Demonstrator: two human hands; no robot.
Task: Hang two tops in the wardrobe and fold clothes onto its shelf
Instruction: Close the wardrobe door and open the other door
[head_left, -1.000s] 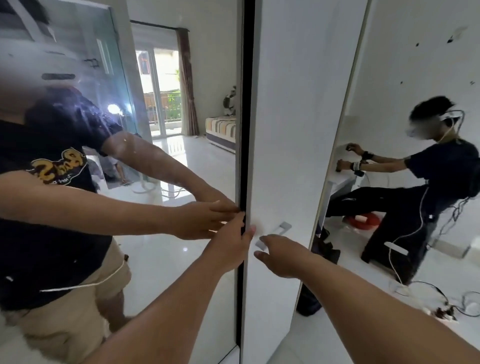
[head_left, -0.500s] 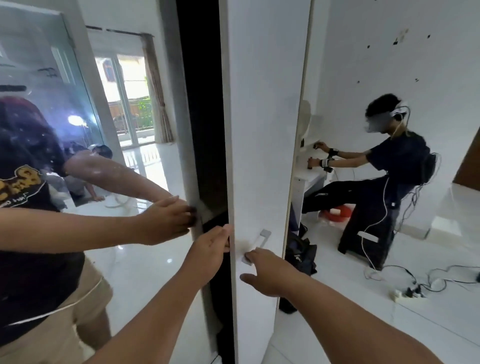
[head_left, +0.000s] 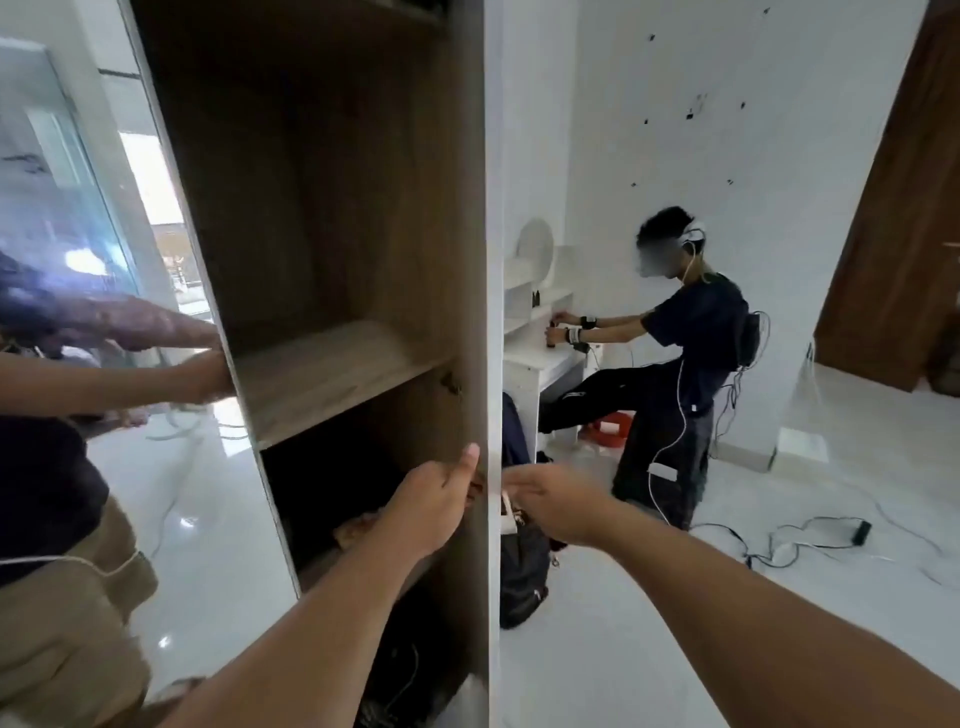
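The wardrobe (head_left: 311, 208) stands open, with a brown wooden inside and a bare shelf (head_left: 332, 374) at mid height. Its white door (head_left: 492, 260) is swung toward me and shows edge-on. My left hand (head_left: 436, 504) grips the door's edge from the inner side, thumb pointing up. On the outer side, my right hand (head_left: 550, 501) is closed on the door handle, which is mostly hidden. The dark lower compartment holds a tan bundle (head_left: 358, 525) that I cannot identify. No tops or hangers are visible.
A mirror panel (head_left: 78, 234) on the left reflects me. A black backpack (head_left: 522, 571) leans by the wardrobe's right side. Another person (head_left: 691, 353) sits at a white desk (head_left: 545, 364). Cables and a power strip (head_left: 857, 532) lie on the white floor.
The door has swung from nearly closed to wide open, baring the shelf and the lower compartment. Both hands came toward me with the door, and my view turned right.
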